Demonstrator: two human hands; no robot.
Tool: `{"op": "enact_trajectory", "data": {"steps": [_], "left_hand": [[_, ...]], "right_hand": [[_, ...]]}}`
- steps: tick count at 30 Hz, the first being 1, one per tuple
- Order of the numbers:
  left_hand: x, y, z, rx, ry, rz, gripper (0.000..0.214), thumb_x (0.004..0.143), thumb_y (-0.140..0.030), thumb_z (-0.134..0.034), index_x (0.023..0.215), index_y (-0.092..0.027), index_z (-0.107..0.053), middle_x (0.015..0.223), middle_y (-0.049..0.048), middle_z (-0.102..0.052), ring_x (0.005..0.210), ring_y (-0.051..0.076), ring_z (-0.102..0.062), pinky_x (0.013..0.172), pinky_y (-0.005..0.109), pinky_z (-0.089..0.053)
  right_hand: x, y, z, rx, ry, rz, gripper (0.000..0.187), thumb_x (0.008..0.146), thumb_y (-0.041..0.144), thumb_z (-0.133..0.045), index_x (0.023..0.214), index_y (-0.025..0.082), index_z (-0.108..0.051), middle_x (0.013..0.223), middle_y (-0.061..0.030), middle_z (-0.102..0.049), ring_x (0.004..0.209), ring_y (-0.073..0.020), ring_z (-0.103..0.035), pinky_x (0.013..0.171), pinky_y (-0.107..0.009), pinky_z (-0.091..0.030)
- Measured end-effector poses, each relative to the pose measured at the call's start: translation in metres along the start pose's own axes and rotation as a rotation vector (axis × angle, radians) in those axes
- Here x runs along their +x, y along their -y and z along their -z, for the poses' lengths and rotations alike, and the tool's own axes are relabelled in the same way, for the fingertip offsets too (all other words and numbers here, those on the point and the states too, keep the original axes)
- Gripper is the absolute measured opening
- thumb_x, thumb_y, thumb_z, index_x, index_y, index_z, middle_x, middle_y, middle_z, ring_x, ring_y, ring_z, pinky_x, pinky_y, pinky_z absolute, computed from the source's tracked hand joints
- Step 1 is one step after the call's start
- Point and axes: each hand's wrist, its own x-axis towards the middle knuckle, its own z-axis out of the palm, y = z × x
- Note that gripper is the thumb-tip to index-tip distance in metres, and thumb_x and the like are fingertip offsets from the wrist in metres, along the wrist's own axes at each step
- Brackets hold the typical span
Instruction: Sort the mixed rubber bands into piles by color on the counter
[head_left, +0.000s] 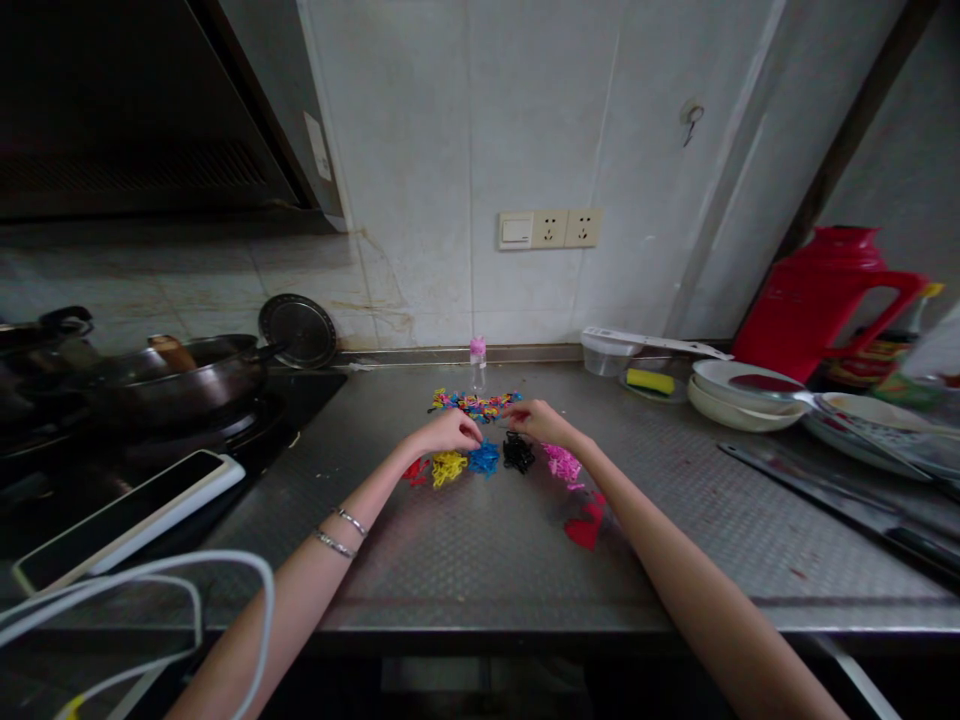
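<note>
My left hand (452,431) is just above the blue pile (484,459) of small bits that look like rubber bands. Its fingertips are pinched, and anything between them is too small to make out. Beside it lie a yellow pile (448,468) and a red pile (415,472), the latter partly behind my wrist. Over the black pile (517,452), my right hand (535,421) has its fingers drawn together at the right end of the mixed-colour heap (476,404); whatever they hold is hidden. A pink pile (562,464) sits under my right wrist.
Behind the heap stands a small clear bottle with a pink cap (478,362). A red scrap (585,526) lies by my right forearm. Bowls (742,405), a knife (810,495) and a red thermos (810,300) are at right; a pan (187,375) and white cable (259,580) at left.
</note>
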Motion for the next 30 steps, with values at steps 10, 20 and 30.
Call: {"op": "enact_trajectory", "data": {"steps": [10, 20, 30], "left_hand": [[-0.005, 0.002, 0.016, 0.020, -0.018, 0.034, 0.020, 0.064, -0.023, -0.061, 0.078, -0.013, -0.070, 0.073, 0.0044, -0.068, 0.067, 0.013, -0.058, 0.064, 0.022, -0.043], [-0.005, 0.009, 0.023, 0.016, -0.224, 0.121, 0.019, 0.065, -0.022, -0.058, 0.076, -0.012, -0.070, 0.078, 0.0048, -0.068, 0.072, 0.015, -0.059, 0.066, 0.022, -0.044], [0.004, 0.071, 0.058, 0.309, -0.556, 0.444, 0.021, 0.065, -0.022, -0.059, 0.081, -0.014, -0.069, 0.083, 0.0074, -0.068, 0.075, 0.016, -0.060, 0.066, 0.021, -0.043]], "right_hand": [[0.000, 0.028, -0.016, 0.155, 0.193, 0.102, 0.033, 0.063, 0.010, -0.048, 0.091, 0.011, -0.065, 0.069, -0.0022, -0.065, 0.062, -0.0106, -0.056, 0.061, -0.020, -0.044], [0.003, 0.020, -0.006, 0.088, 0.084, 0.047, 0.032, 0.066, 0.011, -0.048, 0.092, 0.014, -0.066, 0.072, -0.0018, -0.066, 0.065, -0.0110, -0.057, 0.063, -0.019, -0.044], [0.001, 0.001, 0.005, -0.080, -0.059, -0.004, 0.027, 0.070, 0.014, -0.052, 0.091, 0.018, -0.068, 0.075, -0.0021, -0.067, 0.065, -0.0114, -0.056, 0.064, -0.020, -0.042]]}}
